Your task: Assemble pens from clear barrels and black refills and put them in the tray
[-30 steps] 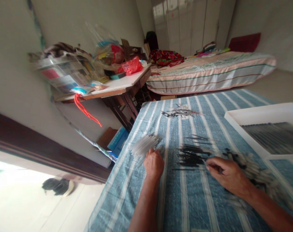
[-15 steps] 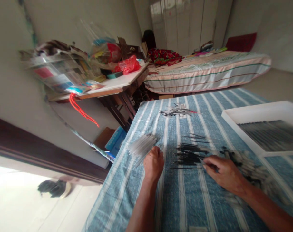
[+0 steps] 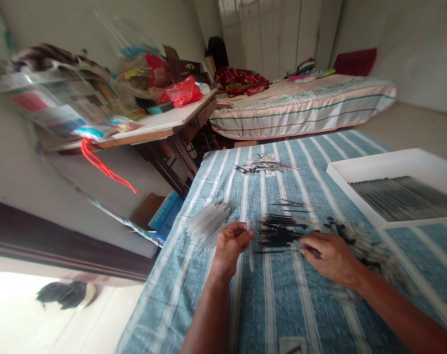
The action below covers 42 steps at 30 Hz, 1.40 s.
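My left hand pinches a translucent white tube, which stands nearly upright between thumb and fingers. To its left, a fanned pile of similar whitish tubes lies on the striped blue cloth. My right hand is closed at the right end of a pile of thin black refills; what its fingertips grip is too small to make out. Beyond that hand lies a heap of short grey-white and black parts, partly hidden by the hand and forearm.
A white box with rows of dark-tipped pens stands at the right. Loose thin pieces lie at the far side of the cloth. A cluttered side table is at the left, a bed behind.
My left hand has come away from the whitish pile with a tube in its pinch. My right hand stays by the black refills. The whole view has shifted slightly.
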Available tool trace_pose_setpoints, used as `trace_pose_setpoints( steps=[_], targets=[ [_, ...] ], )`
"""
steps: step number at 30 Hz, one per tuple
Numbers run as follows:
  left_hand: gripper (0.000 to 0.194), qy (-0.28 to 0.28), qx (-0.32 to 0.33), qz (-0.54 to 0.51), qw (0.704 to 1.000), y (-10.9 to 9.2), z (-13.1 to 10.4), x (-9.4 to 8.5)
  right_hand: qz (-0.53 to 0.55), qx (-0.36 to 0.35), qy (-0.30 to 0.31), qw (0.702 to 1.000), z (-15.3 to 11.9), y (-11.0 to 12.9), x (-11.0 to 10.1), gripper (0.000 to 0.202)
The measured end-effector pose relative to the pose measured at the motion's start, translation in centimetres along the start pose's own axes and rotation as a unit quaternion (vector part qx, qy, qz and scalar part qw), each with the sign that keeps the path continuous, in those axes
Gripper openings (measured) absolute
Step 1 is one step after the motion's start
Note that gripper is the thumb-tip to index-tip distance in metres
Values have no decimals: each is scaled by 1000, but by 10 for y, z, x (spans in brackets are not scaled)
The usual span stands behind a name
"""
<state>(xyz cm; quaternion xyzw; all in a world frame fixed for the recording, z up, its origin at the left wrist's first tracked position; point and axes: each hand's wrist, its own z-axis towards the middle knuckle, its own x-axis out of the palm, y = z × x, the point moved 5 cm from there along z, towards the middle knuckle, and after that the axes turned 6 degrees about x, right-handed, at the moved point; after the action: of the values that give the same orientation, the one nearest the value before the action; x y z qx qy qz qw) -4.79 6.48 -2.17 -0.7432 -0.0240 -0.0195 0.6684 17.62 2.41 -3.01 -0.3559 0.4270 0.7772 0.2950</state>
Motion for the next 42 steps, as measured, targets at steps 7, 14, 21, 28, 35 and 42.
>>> trace_pose_setpoints(
  steps=[7, 14, 21, 28, 35, 42],
  targets=[
    [17, 7, -4, -15, 1000, -4, -1, 4, -91, -11, 76, 993, -1, 8, -3, 17],
    [18, -6, -7, -33, 999, -1, 0, 3, -144, 6, 100, 985, 3, 19, -4, 24],
    [19, -31, -8, -69, 997, -4, 0, 3, -216, 3, 212, 953, 16, 33, 24, 22],
    [23, -118, 16, -124, 985, -7, 4, -15, -152, -24, 162, 975, 8, 17, 15, 26],
    [22, -175, 32, -143, 974, -8, 8, -31, -106, -62, 100, 987, -1, 16, 6, 26],
    [13, -34, -7, -69, 997, -12, 0, -12, -96, -59, 38, 993, 0, 4, -4, 26]
  ],
)
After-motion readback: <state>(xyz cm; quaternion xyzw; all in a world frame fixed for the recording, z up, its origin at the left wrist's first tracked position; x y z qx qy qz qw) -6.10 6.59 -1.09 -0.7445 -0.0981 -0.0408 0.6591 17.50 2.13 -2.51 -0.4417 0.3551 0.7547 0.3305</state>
